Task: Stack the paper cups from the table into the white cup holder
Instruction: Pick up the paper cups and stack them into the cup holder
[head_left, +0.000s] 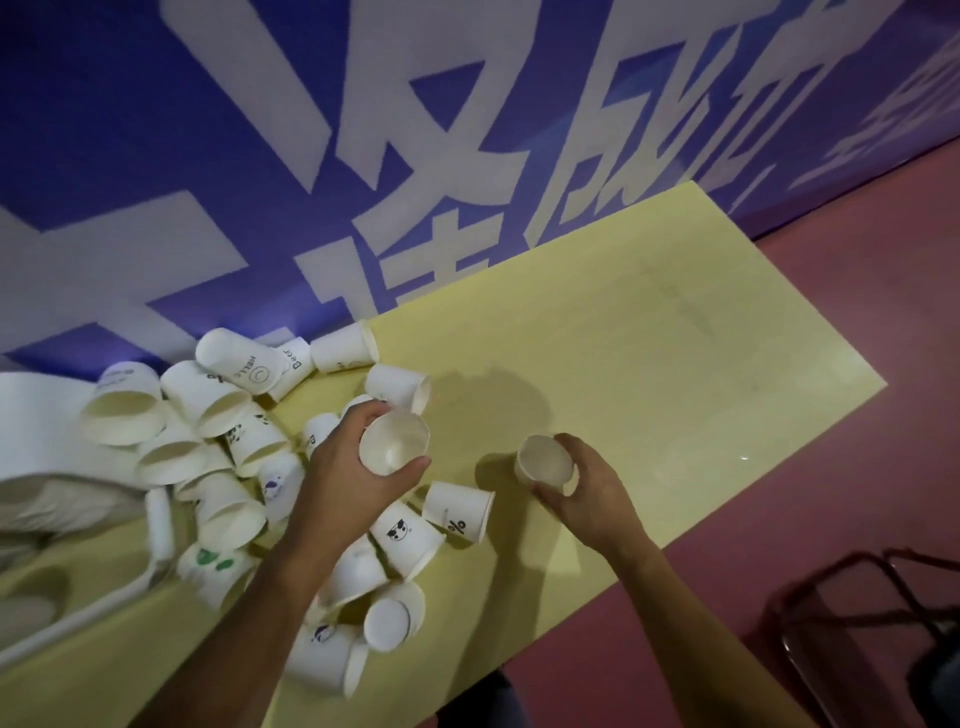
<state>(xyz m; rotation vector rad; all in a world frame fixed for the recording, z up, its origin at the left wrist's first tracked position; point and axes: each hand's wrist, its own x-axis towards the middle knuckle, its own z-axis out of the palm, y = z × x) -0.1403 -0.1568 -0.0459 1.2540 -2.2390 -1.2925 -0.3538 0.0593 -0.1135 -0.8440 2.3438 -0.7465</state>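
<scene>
My left hand (348, 467) grips a white paper cup (394, 442) with its open mouth facing up, above the pile. My right hand (582, 488) holds a second paper cup (545, 461), mouth up, just above the yellow table (649, 338). Several more white paper cups (228, 415) lie tipped over in a heap to the left and below my left arm. One cup with a percent mark (457, 512) lies between my two hands. A white holder-like piece (158, 525) lies at the left edge of the heap, partly hidden.
A white bag or sheet (47, 447) lies at the far left of the table. A blue wall with large white characters (415, 130) stands behind the table. The floor at right is pink, with a dark metal chair frame (857, 608) at lower right.
</scene>
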